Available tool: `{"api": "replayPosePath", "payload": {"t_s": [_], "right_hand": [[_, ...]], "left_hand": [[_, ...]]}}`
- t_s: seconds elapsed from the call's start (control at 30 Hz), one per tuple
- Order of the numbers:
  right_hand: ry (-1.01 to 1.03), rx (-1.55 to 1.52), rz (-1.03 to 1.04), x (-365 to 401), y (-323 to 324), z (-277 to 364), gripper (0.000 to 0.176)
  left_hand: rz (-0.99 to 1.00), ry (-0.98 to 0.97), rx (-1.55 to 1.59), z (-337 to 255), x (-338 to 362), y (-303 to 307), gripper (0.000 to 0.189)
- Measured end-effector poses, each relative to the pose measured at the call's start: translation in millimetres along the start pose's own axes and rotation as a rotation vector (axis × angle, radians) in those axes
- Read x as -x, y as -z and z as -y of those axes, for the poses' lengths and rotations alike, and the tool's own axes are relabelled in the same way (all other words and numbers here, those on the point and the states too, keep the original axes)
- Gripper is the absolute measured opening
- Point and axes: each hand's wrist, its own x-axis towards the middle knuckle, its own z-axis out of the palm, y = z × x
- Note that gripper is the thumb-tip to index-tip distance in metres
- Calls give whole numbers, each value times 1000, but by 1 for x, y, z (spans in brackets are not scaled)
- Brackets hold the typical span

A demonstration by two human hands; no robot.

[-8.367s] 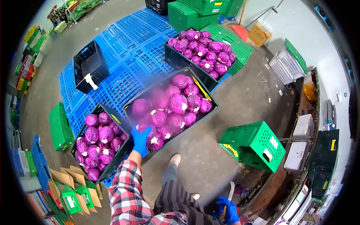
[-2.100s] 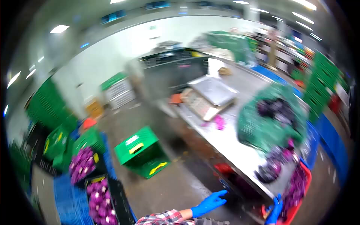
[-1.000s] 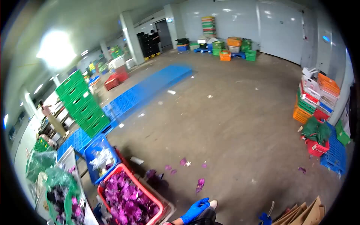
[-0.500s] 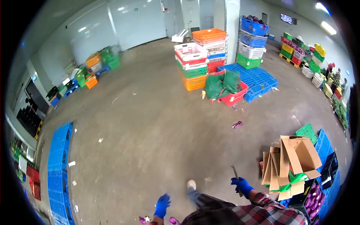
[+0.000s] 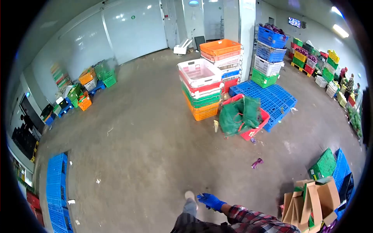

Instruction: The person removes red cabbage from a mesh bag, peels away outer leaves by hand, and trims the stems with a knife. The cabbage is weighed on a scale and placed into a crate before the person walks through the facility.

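My right hand (image 5: 211,201), in a blue glove, is in front of my body at the bottom middle of the view. Its fingers are closed around a knife, most of which the glove now hides. Below the hand, one of my shoes (image 5: 189,195) shows on the concrete floor. My left hand is out of view. Nearest ahead stand a stack of plastic crates (image 5: 200,73) and a red crate (image 5: 265,118) with green mesh bags (image 5: 241,116) over it.
Blue pallets lie on the left (image 5: 57,182) and beside a crate stack (image 5: 268,99). Cardboard boxes (image 5: 311,204) and a green crate (image 5: 323,165) stand at the lower right. A purple scrap (image 5: 257,163) lies on the floor. Other people (image 5: 349,83) are far right.
The crate stacks and mesh bags are nearer; the cardboard boxes have shifted lower in view. My right hand has moved left across my front. My left hand has left the view.
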Motion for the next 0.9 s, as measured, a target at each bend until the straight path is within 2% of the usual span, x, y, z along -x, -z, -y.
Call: {"api": "replayPosePath", "payload": {"t_s": [0.03,0.07,0.13,0.17,0.2,0.27,0.33,0.43,0.5,0.53,0.57,0.6,0.67,0.77,0.83,0.87,0.9], "right_hand": [[30,17,7,-21,13,12,38],[91,115,-104,-57,29,0,41],[49,123,-85,-109,84,-37,43],[3,12,-144,-115,109,-38,40],[-38,-105,-206,-127,136,-36,37],[-73,-137,-314,-142,181,-30,29],[-382,-378,-470,-149,213,17,23],[-480,-430,-518,-186,260,44,22],[-531,-399,-511,-239,291,59,22],[-560,-379,-503,-267,308,64,22],[-525,-428,-412,-301,328,68,23],[-563,-332,-394,-335,341,84,24],[-525,-360,-270,-402,363,114,25],[-395,-189,-105,-489,377,222,26],[-183,64,10,-568,392,234,26],[-308,44,7,-585,385,293,27],[-274,-6,58,-615,385,314,27]], "left_hand": [[-2,7,18,-27,-13,-4,33],[9,-16,24,-59,-26,-11,33],[40,-59,45,-116,-58,-21,33],[73,-113,55,-142,-76,-26,33],[128,-192,70,-170,-94,-27,33],[378,-427,143,-228,-153,-22,33],[168,-499,126,-381,-72,-113,27],[205,-441,-43,-505,-144,-158,35],[201,-491,6,-560,-166,-186,32],[195,-513,35,-585,-175,-200,30],[109,-423,-6,-602,-193,-209,26],[151,-454,20,-602,-208,-211,26],[214,-499,68,-584,-218,-204,28],[75,-270,82,-618,-232,-225,29],[-13,-167,125,-643,-242,-235,29],[-56,-129,157,-652,-248,-238,30],[-98,-97,187,-661,-256,-239,30]]}}
